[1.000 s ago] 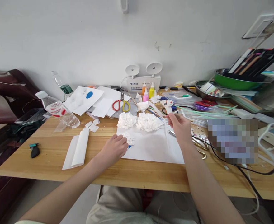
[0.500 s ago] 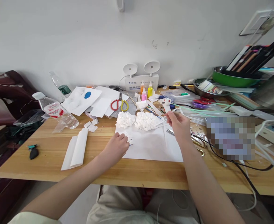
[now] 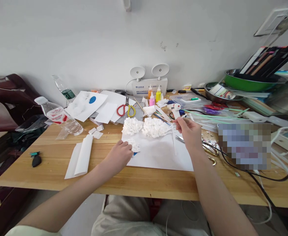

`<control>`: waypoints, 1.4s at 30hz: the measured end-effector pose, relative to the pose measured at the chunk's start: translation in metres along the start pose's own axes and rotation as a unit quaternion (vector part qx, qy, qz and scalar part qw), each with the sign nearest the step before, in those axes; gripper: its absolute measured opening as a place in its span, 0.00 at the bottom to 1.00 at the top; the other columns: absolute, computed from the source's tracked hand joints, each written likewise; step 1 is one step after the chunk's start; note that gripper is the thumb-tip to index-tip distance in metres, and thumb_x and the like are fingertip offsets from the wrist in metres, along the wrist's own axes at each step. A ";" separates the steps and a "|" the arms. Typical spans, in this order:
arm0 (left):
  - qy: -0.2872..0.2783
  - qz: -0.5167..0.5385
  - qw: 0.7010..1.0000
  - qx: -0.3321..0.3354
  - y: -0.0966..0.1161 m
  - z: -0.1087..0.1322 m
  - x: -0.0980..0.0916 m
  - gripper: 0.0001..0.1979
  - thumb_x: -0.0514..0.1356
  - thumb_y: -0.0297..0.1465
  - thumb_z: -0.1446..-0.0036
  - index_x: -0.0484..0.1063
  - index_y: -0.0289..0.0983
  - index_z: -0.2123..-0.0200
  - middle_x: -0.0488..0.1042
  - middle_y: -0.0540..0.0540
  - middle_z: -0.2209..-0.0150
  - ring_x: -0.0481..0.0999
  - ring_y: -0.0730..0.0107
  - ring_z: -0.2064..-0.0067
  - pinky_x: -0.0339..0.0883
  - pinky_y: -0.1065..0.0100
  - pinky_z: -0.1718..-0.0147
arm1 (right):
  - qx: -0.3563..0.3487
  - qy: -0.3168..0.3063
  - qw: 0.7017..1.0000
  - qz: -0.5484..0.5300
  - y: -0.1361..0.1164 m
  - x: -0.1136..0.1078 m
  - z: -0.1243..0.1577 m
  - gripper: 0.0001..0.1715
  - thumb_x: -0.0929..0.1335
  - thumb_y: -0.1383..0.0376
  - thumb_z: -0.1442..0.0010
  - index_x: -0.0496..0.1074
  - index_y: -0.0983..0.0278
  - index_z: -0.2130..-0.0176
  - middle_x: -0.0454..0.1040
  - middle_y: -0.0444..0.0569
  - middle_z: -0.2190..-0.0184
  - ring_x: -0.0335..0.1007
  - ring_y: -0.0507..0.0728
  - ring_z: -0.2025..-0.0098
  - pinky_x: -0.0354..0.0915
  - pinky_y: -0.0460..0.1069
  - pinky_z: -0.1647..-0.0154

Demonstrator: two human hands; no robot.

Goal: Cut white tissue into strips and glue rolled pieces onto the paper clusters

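My left hand (image 3: 119,155) is closed, with curled fingers at the left edge of a small white crumbly-textured piece (image 3: 134,145). Blue shows along that piece's lower edge. My right hand (image 3: 188,131) pinches a thin white strip (image 3: 174,141), which hangs down over a white sheet of paper (image 3: 158,157). Just left of my right fingertips lies a larger white clump of small bits (image 3: 154,127), and beside it a second clump (image 3: 132,126). Under my right hand, the blades of metal scissors (image 3: 179,139) poke out; the hand partly hides them.
Red-and-yellow scissors (image 3: 126,108), small paint bottles (image 3: 152,98) and a glue gun (image 3: 175,109) stand or lie behind the clumps. At left are a water bottle (image 3: 60,114) and folded paper (image 3: 81,157). Black cables (image 3: 232,156) run along the right side.
My left hand has shifted slightly left and down, so more of the small white piece and its blue edge shows. My right hand keeps its pinch almost unmoved.
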State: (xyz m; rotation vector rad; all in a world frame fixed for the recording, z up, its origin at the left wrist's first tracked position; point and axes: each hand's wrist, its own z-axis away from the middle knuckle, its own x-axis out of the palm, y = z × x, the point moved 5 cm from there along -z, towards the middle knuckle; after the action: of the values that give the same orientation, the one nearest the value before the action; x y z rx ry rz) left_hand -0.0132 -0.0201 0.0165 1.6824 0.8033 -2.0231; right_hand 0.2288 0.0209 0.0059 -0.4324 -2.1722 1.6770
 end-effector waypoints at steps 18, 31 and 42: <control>0.084 0.359 0.918 -0.145 -0.023 0.007 0.022 0.07 0.55 0.30 0.48 0.71 0.36 0.74 0.73 0.48 0.72 0.70 0.70 0.69 0.62 0.68 0.67 | 0.016 0.009 1.000 0.008 0.004 0.000 0.001 0.14 0.67 0.58 0.51 0.73 0.66 0.77 0.65 0.43 0.82 0.58 0.48 0.80 0.51 0.45 0.81; 0.083 0.435 0.871 -0.213 -0.029 0.011 0.032 0.06 0.57 0.33 0.51 0.70 0.36 0.73 0.71 0.48 0.71 0.69 0.70 0.69 0.62 0.70 0.69 | 0.012 0.009 1.000 0.006 0.002 0.001 0.002 0.13 0.67 0.59 0.50 0.74 0.66 0.77 0.64 0.42 0.83 0.56 0.48 0.80 0.51 0.45 0.81; 0.067 0.469 0.850 -0.230 -0.029 0.011 0.038 0.09 0.55 0.34 0.50 0.70 0.35 0.73 0.71 0.47 0.72 0.68 0.70 0.70 0.61 0.70 0.71 | 0.014 0.015 1.000 0.004 0.004 0.000 0.002 0.13 0.67 0.58 0.51 0.73 0.65 0.77 0.65 0.42 0.83 0.57 0.49 0.81 0.51 0.45 0.81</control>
State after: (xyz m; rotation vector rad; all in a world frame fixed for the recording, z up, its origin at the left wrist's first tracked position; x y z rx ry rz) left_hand -0.0473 -0.0024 -0.0136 1.4889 0.3228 -0.9567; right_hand 0.2279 0.0207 0.0017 -0.4571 -2.1255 1.6922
